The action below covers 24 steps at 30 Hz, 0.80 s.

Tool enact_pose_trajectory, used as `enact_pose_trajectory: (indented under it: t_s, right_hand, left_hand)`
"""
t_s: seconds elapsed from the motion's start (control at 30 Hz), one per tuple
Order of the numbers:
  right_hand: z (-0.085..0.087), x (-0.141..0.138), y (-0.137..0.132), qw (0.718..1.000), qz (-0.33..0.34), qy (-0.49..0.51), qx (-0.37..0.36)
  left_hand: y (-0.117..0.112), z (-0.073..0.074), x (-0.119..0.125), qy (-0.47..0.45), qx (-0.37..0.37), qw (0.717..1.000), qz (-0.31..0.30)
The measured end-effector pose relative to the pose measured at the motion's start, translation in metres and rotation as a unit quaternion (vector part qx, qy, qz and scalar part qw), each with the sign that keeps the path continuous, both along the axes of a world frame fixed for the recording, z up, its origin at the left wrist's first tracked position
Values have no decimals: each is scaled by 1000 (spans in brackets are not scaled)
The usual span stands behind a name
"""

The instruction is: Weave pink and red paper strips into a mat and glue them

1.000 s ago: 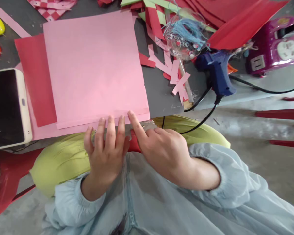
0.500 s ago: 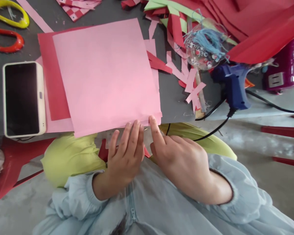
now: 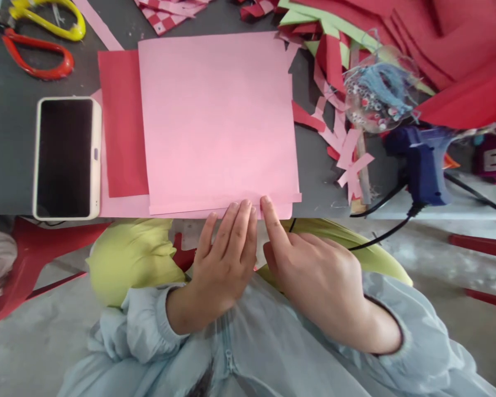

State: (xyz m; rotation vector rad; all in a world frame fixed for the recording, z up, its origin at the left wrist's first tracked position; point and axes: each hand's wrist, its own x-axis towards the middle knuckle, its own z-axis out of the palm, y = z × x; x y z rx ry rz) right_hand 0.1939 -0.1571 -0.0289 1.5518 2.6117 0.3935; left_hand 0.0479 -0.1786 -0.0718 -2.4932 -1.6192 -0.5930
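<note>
A large pink paper sheet lies on top of other paper at the table's near edge. Along its near side runs a narrow pink band, whose right end juts slightly past the sheet. I cannot tell whether it is a fold or a separate strip. My left hand rests its outstretched fingertips at this near edge, its thumb hidden. To its right, my right hand touches the band with a straight index finger, its other fingers curled under. Red paper shows from beneath on the left.
A phone lies left, below yellow-and-red-handled scissors. At right are paper scraps, a clear dish with blue threads and beads, and a blue glue gun with its cord. Red sheets are stacked behind.
The pink sheet has turned clockwise and now sits nearly square to the table edge, baring more red paper at left. Both hands keep about the same pose. The whole view has shifted.
</note>
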Motion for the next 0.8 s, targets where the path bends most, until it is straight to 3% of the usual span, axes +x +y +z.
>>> enact_pose_trajectory:
  t_s: [0.43,0.8]
  right_hand:
    - [-3,2,-4,999,18,-25,23]
    - [-2,-1,-4,999,36,-24,25]
  left_hand:
    - [-8,13,-33,18,-33,998,52]
    - [-14,10,-63,21,-37,995,93]
